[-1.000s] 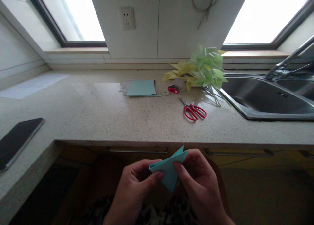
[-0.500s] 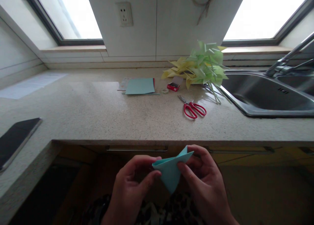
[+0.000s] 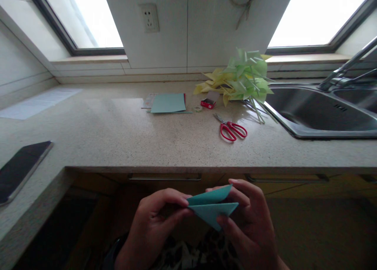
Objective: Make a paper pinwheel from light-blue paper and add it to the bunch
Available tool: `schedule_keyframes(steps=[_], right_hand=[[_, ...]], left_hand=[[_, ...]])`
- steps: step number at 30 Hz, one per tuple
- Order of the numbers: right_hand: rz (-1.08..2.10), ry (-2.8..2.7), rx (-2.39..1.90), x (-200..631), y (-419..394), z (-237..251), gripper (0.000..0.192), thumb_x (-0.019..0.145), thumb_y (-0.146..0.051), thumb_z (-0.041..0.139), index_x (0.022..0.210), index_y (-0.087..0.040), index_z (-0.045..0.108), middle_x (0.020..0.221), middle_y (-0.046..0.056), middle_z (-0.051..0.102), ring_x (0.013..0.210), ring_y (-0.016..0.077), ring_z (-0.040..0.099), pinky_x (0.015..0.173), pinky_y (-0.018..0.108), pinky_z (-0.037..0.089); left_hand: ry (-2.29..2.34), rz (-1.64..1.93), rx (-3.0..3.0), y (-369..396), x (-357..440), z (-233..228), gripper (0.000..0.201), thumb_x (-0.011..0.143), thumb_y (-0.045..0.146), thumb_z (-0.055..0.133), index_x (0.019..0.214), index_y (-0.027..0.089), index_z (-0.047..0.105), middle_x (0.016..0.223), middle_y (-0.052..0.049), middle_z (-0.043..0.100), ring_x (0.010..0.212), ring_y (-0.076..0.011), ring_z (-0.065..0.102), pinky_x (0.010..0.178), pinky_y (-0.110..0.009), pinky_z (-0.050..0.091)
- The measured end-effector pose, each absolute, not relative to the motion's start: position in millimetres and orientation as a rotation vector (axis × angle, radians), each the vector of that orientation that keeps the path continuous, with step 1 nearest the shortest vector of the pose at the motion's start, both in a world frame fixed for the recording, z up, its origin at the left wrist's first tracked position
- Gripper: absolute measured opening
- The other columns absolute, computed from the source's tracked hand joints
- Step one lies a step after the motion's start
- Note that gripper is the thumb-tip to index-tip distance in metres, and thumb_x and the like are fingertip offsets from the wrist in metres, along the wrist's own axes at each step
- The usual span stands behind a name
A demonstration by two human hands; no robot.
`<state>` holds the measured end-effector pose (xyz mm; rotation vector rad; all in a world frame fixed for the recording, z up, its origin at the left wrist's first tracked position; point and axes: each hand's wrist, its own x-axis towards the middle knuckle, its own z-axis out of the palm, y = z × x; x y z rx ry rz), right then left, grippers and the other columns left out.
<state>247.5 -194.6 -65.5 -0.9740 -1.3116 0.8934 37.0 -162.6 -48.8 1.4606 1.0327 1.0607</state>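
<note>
A folded sheet of blue-green paper is held in the air in front of the counter's edge, below its top. My left hand pinches the left corner between thumb and forefinger. On the right side, my right hand grips the paper with its thumb on the near layer and its fingers behind. Two pointed layers spread apart toward the right, with a gap between them. The lower tip points down, and part of the far layer is hidden by the right fingers.
On the stone counter lie red-handled scissors, a stack of blue-green paper, a tape roll, a small red box and yellow-green paper pinwheels. A phone is at left, a steel sink at right.
The folded paper has been turned, and its two layers now stand wider apart at the right. My right hand has shifted slightly down; the left still pinches the left corner.
</note>
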Motion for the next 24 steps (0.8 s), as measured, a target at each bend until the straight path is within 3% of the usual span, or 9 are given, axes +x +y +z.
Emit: schedule_keyframes(steps=[5, 10, 21, 24], right_hand=[[0.808, -1.452, -0.872, 248, -196, -78, 0.060, 0.090, -0.036, 0.072, 0.137, -0.039, 0.034, 0.142, 0.014, 0.053, 0.124, 0.0339, 0.060, 0.093, 0.055, 0.057], [0.834, -1.591, -0.870, 252, -196, -83, 0.055, 0.087, -0.019, 0.068, 0.132, -0.036, 0.040, 0.148, 0.013, 0.040, 0.125, 0.0330, 0.056, 0.094, 0.051, 0.056], [0.770, -1.695, -0.851, 256, -195, -64, 0.053, 0.083, -0.007, 0.063, 0.127, -0.033, 0.049, 0.143, 0.008, 0.048, 0.125, 0.0274, 0.055, 0.092, 0.036, 0.056], [0.815, -1.679, -0.856, 255, -195, -61, 0.047, 0.085, -0.006, 0.059, 0.124, -0.031, 0.052, 0.129, 0.007, 0.057, 0.111, 0.0230, 0.061, 0.088, 0.034, 0.055]], left_hand=[[1.042, 1.119, 1.475, -164, 35, -49, 0.007, 0.080, 0.024, 0.083, 0.084, 0.028, 0.079, 0.088, -0.002, 0.081, 0.082, -0.0208, 0.076, 0.075, -0.027, 0.061], [1.032, 1.110, 1.557, -167, 32, -50, 0.008, 0.082, 0.022, 0.081, 0.085, 0.029, 0.079, 0.089, -0.002, 0.081, 0.080, -0.0215, 0.077, 0.073, -0.028, 0.062], [1.003, 1.103, 1.594, -169, 28, -49, 0.012, 0.083, 0.017, 0.079, 0.082, 0.028, 0.078, 0.093, -0.002, 0.083, 0.082, -0.0221, 0.079, 0.073, -0.029, 0.063], [0.974, 1.122, 1.538, -168, 30, -51, 0.013, 0.081, 0.016, 0.081, 0.079, 0.028, 0.077, 0.089, -0.002, 0.083, 0.080, -0.0208, 0.078, 0.073, -0.028, 0.063]])
